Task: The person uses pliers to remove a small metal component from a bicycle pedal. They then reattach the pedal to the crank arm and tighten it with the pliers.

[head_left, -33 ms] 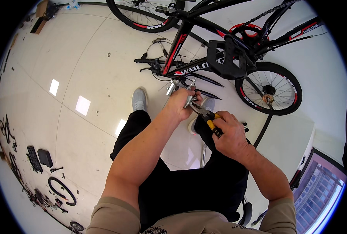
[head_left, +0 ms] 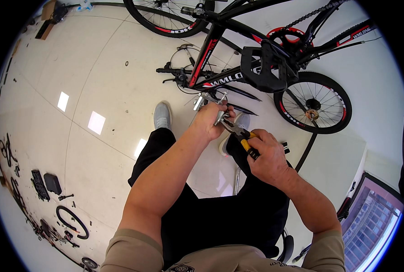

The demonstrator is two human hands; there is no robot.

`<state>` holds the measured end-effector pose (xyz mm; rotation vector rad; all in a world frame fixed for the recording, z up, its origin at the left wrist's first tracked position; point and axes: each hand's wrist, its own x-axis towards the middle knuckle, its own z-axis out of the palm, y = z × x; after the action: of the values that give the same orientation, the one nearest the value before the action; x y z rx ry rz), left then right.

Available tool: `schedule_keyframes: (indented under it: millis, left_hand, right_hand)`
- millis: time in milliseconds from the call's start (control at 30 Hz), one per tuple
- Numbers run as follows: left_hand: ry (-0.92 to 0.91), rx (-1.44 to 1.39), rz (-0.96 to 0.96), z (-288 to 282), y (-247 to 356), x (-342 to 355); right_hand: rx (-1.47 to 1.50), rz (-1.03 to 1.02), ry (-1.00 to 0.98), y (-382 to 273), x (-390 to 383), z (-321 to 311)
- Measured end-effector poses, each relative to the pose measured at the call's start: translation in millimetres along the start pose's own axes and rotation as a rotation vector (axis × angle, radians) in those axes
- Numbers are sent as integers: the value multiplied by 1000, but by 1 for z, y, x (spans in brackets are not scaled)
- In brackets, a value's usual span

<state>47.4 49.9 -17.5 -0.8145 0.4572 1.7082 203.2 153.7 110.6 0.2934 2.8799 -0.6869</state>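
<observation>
My left hand (head_left: 211,117) is closed around a silver metal part (head_left: 201,102) above the floor between my feet. My right hand (head_left: 269,156) grips yellow-and-black pliers (head_left: 242,138), whose jaws reach the metal at my left fingertips; exactly what they clamp is too small to tell. Just beyond my hands lies the underside of a black-and-red bicycle frame (head_left: 223,80), with a large black pedal (head_left: 261,72) and a red chainring (head_left: 280,32).
The rear wheel (head_left: 311,102) is at right, another wheel (head_left: 165,25) at top, handlebars (head_left: 172,71) behind the frame. Left on the tiled floor (head_left: 102,81) lie black cases (head_left: 52,183), a loose tyre (head_left: 72,222) and boxes (head_left: 47,12). A white ledge (head_left: 331,165) stands right.
</observation>
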Motion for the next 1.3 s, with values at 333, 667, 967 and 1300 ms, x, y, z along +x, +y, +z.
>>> schedule_keyframes:
  millis: [333, 667, 967, 1300]
  left_hand:
    - [-2, 85, 57, -2, 2, 2]
    - [4, 130, 72, 4, 1, -1]
    - [92, 146, 11, 24, 2, -17]
    - [-58, 125, 15, 7, 1, -2]
  right_hand:
    - [253, 172, -92, -1, 4, -1]
    - [736, 443, -313, 11, 8, -9]
    - [1383, 752, -404, 19, 11, -14]
    - [1534, 798, -415, 19, 6, -11]
